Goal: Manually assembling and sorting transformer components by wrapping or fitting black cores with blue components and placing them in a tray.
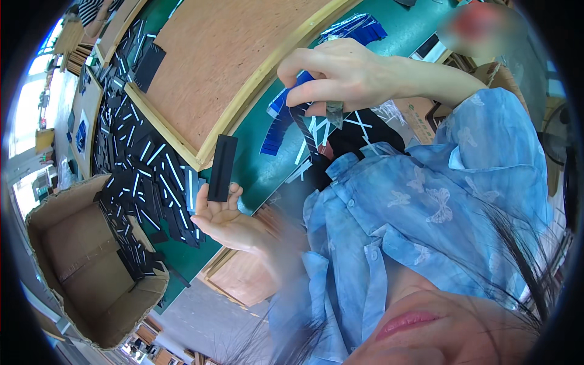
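A flat black rectangular piece [222, 167] with a narrow groove stands up from my left hand [228, 219], palm upward, its fingers closed on the lower end. Higher up on the right, my right hand [340, 76] pinches a dark, narrow strip [303, 129] that hangs down, with blue showing by the fingertips. Below the right fingers shows a small, shiny, pointed scrap [334, 114]; whether it is held or stuck on, I cannot tell. Beside this hand lies a curved row of blue pieces [277, 131]. Several thin white strips [313, 137] lie below it, close to my body.
A wood-framed board [213, 61] rests on the green table [246, 161]. A large heap of black pieces [140, 164], many with white strips, spreads leftward. An open cardboard box [79, 267] stands at the left edge. More blue pieces [359, 29] lie far back. Another person's arm [97, 21] shows far left.
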A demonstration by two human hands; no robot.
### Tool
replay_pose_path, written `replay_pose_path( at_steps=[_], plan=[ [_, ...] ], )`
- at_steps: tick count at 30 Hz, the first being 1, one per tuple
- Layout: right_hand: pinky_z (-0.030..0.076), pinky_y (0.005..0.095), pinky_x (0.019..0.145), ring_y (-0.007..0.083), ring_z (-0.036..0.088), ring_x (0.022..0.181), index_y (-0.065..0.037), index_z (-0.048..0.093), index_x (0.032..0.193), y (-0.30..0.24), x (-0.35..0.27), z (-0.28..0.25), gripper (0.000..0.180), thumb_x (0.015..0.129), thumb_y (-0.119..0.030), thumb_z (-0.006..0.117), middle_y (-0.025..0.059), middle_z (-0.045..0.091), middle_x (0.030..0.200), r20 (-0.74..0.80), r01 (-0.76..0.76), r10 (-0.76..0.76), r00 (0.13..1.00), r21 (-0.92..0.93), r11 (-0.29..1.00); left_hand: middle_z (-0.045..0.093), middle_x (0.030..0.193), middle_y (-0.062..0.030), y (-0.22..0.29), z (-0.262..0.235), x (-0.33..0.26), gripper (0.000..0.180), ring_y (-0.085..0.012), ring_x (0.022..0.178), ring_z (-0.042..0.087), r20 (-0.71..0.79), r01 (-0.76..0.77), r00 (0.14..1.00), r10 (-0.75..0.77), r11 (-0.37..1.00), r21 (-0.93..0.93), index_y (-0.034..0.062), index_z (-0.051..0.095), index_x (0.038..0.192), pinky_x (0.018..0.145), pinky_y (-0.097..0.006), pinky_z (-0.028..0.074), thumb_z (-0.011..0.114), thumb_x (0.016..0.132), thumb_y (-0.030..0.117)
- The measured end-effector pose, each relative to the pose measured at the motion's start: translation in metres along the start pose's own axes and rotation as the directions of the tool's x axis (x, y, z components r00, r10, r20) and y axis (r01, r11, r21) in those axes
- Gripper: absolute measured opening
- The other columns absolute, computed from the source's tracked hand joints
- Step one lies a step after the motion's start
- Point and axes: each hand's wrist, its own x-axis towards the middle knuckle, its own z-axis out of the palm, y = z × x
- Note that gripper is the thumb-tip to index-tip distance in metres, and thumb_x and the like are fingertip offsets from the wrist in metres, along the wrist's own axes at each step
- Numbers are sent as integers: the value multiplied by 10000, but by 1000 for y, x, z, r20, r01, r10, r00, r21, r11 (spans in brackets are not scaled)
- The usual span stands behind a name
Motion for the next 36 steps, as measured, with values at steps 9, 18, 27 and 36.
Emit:
replay_pose_path(
  at_steps=[9,18,27,36],
  plan=[
    [455,315,515,197,559,633,-80,574,824,-22,20,-4,282,587,-80,727,53,479,975,-46,-86,85,995,-13,996,626,985,-227,3,41,-17,669,-276,785,657,268,216,947,-178,969,-121,-71,524,1117,660,-302,558,214,973,505],
    [471,306,458,195,566,591,-18,544,729,-30,24,-2,160,630,-83,651,67,486,934,-47,-93,85,995,-209,973,628,975,-247,6,48,-26,712,-287,819,662,321,112,943,-91,993,-47,-85,498,1134,681,-317,556,180,969,531],
    [485,289,468,180,580,613,-12,547,717,-33,28,-2,124,677,-115,605,75,488,900,6,-79,84,996,-290,954,617,1011,-258,10,49,-30,732,-298,806,659,328,97,942,-73,994,-58,-82,498,1144,694,-322,547,176,962,550],
    [491,316,482,196,591,654,-23,555,743,-36,28,-7,147,648,-98,637,72,491,920,18,-28,31,999,-150,988,609,1036,-255,6,44,-24,721,-296,876,649,291,134,951,-104,987,-84,-93,496,1148,707,-346,562,171,971,525]
  ],
)
